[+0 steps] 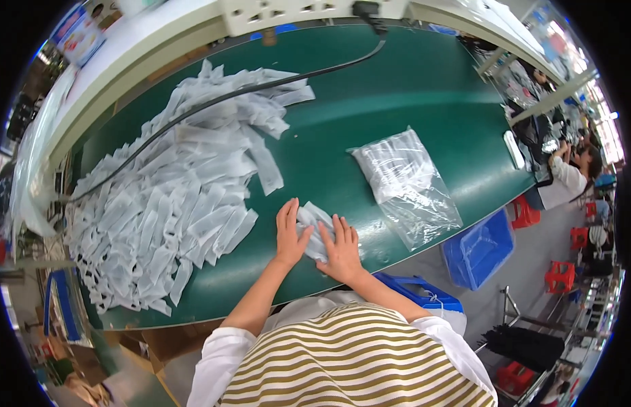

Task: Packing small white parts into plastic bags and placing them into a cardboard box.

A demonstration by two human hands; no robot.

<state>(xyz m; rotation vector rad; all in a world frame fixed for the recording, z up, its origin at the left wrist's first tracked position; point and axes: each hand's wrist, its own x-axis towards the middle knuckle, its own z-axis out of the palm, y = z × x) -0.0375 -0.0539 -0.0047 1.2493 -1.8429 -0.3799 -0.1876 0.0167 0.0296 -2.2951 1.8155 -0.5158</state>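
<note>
In front of me on the green table lies a small stack of frosted, whitish plastic strips (pixel 314 222), probably narrow sleeves. My left hand (pixel 288 234) rests against the stack's left side, fingers stretched out and thumb apart. Across its right side lies my right hand (pixel 341 251), fingers spread and flat. Part of the stack is hidden under the hands. A big loose heap of the same strips (pixel 173 197) covers the left part of the table. To the right, a clear plastic bag (pixel 407 183) holds a bundle of similar strips, its near end flat and slack.
A black cable (pixel 261 87) runs over the heap from a white power strip (pixel 308 10) on the shelf. Blue bins (pixel 479 247) stand on the floor past the right table edge (pixel 464 230). At the far right another person (pixel 569 173) sits near dark items.
</note>
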